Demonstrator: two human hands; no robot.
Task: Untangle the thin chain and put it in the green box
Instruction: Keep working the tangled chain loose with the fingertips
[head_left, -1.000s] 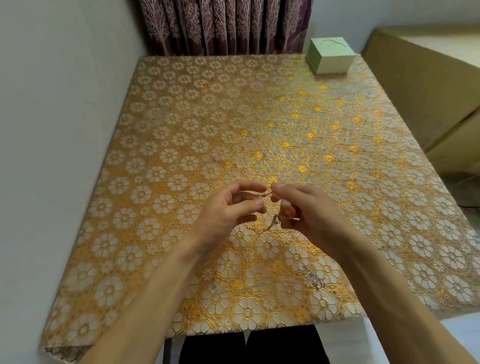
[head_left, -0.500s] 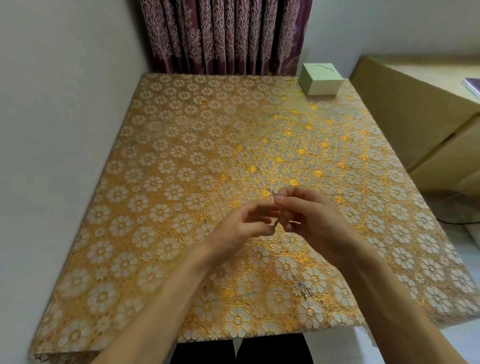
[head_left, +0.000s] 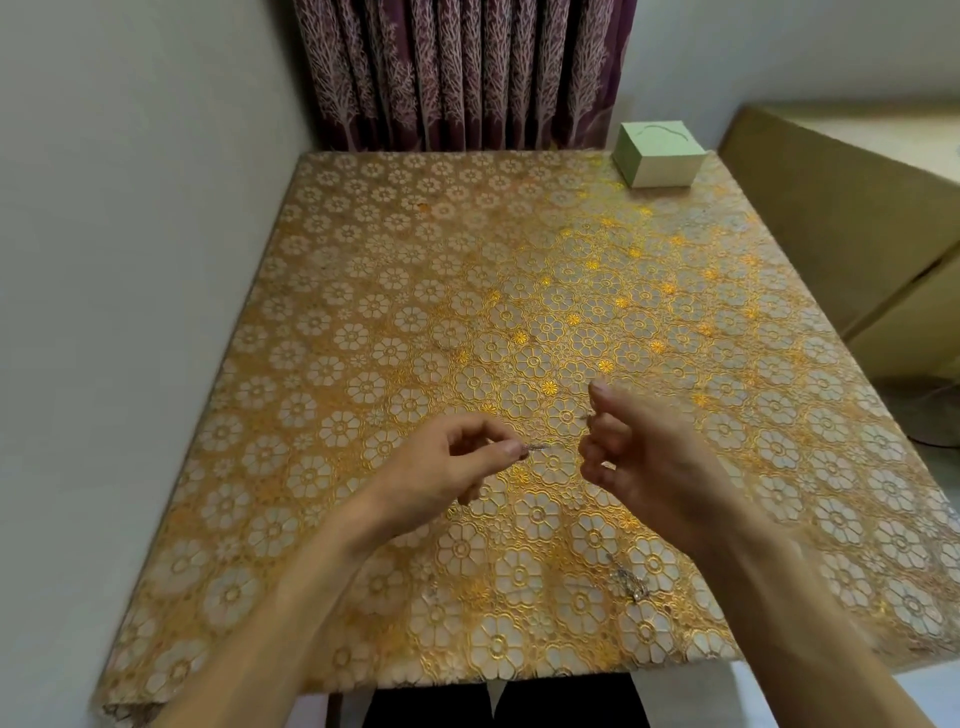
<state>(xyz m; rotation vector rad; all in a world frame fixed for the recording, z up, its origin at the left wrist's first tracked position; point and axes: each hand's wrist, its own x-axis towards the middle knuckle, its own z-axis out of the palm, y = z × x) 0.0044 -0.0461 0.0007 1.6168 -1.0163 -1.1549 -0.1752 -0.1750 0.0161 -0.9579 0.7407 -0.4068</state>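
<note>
Floral tablecloth (head_left: 415, 312): left hand (head_left: 447, 467) and right hand (head_left: 654, 457) each pinch the thin chain (head_left: 540, 447), strung left-right between them; green box (head_left: 660, 156) sits far-right, nearer the right hand.

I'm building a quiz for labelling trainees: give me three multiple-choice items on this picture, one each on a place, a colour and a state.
1. Where on the table is the green box? A. far right corner B. near left corner C. centre
2. What colour is the curtain? A. blue B. purple C. white
3. What is the left hand doing? A. pinching the thin chain B. lying flat on the table C. lifting the box
Answers: 1 A, it stands beside the curtain; 2 B, purple folds, pale trees; 3 A, chain runs from its fingertip grip.
</note>
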